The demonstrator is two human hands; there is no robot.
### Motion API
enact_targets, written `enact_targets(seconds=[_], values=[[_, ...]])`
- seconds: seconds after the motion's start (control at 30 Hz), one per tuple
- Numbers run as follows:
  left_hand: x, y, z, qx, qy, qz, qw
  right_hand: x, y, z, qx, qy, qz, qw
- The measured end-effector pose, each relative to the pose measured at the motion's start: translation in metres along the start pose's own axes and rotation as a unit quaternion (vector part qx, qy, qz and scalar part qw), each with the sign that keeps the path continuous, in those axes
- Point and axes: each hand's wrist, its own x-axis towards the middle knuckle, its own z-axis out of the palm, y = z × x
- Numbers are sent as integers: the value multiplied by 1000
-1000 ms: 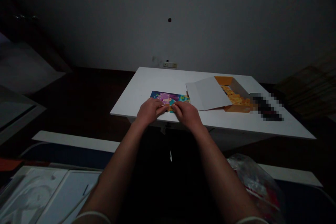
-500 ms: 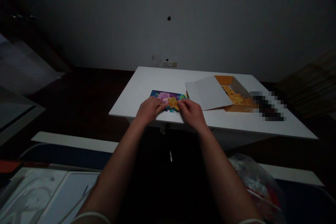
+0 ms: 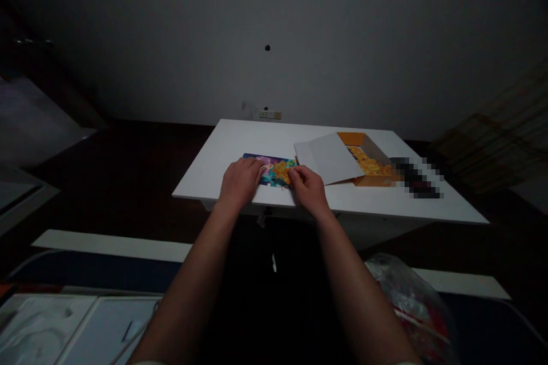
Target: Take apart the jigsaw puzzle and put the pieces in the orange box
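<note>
A colourful puzzle board (image 3: 268, 178) in purple, teal and blue lies flat near the table's front edge, with orange-yellow puzzle pieces (image 3: 281, 170) on its middle and right part. My left hand (image 3: 240, 182) rests over the board's left side, fingers laid out on it and holding nothing that shows. At the right side, my right hand (image 3: 309, 187) has thumb and forefinger pinched at the edge of the orange-yellow pieces, seemingly on one puzzle piece. The fingers hide part of that piece.
Right of the board stands an open box (image 3: 372, 181) of orange-yellow pieces, its white lid flap (image 3: 329, 157) spread toward my right hand. A blurred-out dark object (image 3: 417, 179) lies beyond it on the white table (image 3: 240, 137). A clear plastic bag (image 3: 406, 296) is at the lower right.
My left hand has gone from fingertips pinched at the pieces to lying flatter on the board's left side. My right hand stays at the pieces. The view has shifted slightly.
</note>
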Motion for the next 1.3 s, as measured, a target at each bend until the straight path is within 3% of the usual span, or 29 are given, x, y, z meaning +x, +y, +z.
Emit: enact_targets(seconds=[0.1, 0.23, 0.4, 0.6, 0.8, 0.93, 1.17, 1.23, 1.3], values=[[3, 15, 3, -119, 40, -20, 992, 0, 2, 0, 12, 1, 0, 1000], [8, 38, 27, -314, 97, -66, 942, 1, 6, -2, 32, -18, -6, 999], [12, 59, 52, -418, 132, -102, 893, 1, 4, -5, 37, -35, -15, 999], [14, 61, 64, -436, 100, -79, 891, 3, 1, -5, 36, -32, -19, 999], [15, 61, 67, -421, 145, -38, 895, 4, 7, -2, 36, -30, -34, 998], [14, 61, 66, -436, 142, -12, 888, 5, 11, -2, 62, -22, -26, 997], [11, 67, 71, -454, 146, -86, 875, 6, 2, 0, 47, -73, -38, 995], [8, 62, 64, -434, 131, -80, 888, 3, -2, -4, 43, -48, -38, 997], [2, 49, 51, -371, 113, -57, 920, 0, -2, -19, 27, 19, -37, 999]])
